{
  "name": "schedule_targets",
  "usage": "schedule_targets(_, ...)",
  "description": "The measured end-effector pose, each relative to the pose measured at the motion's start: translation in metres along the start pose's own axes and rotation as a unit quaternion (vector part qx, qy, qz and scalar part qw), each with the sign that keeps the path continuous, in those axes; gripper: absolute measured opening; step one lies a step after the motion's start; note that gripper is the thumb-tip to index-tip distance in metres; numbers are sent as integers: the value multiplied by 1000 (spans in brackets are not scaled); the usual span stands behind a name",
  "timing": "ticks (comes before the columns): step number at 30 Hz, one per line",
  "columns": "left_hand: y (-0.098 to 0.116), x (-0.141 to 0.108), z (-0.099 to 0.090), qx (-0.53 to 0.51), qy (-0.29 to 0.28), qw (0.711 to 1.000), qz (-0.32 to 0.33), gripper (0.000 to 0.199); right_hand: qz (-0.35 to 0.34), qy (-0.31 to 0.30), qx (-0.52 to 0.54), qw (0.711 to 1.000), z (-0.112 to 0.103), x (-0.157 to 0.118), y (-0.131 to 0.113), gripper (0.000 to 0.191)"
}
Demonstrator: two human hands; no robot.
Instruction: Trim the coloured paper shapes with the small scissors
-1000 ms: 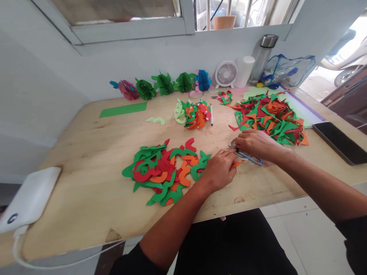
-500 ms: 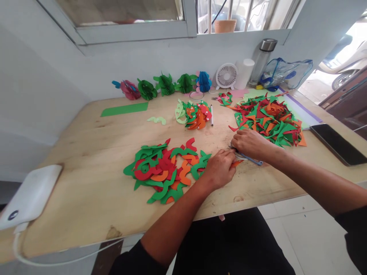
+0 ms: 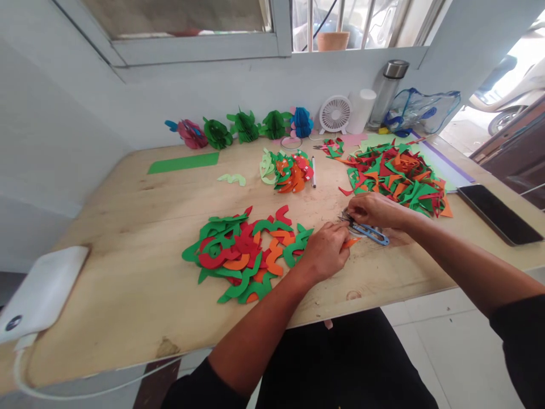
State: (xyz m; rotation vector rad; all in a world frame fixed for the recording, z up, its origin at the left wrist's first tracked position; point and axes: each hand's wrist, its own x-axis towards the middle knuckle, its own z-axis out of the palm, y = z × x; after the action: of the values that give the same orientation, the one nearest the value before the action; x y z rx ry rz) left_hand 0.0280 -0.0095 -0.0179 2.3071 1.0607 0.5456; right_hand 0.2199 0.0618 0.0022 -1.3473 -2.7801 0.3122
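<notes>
My left hand (image 3: 327,253) rests on the table, fingers closed on an orange paper piece (image 3: 351,243) whose tip sticks out on the right. Just beyond it, my right hand (image 3: 374,210) has its fingers pinched together; what they hold, if anything, is hidden. A blue-handled cutting tool (image 3: 374,234), like small thread snips, lies on the tabletop under my right hand, its dark end by my fingertips. Left of my left hand spreads a pile of curvy green, red and orange paper cutouts (image 3: 242,255). Past my right hand is a heap of pointed paper scraps (image 3: 400,176).
Smaller cutouts (image 3: 292,170) lie beside a white marker (image 3: 314,172) at mid-table. Folded paper figures (image 3: 244,126), a small fan (image 3: 335,113) and a glass bottle (image 3: 387,94) line the wall. A phone (image 3: 500,215) lies right, a white device (image 3: 46,289) left.
My right hand has shifted slightly to the right and turned, so more of the blue-handled tool shows beneath it. My left hand stays almost where it was.
</notes>
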Motion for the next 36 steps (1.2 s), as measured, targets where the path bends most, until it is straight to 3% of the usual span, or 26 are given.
schedule_targets(6,0,0,0,2,-1,1000,3,7,24,-29,24,999,-4,-1,3,11)
schedule_targets(12,0,1,0,3,-3,1000,2,8,4,-8,-11,1000,-5,-8,-2,20)
schedule_targets(22,0,1,1,16,-5,1000,4,11,-91,-5,-186,978,-17,-10,-27,17)
schedule_targets(36,1,1,1,12,0,1000,5,11,-170,-15,-301,938,-12,-2,-29,14)
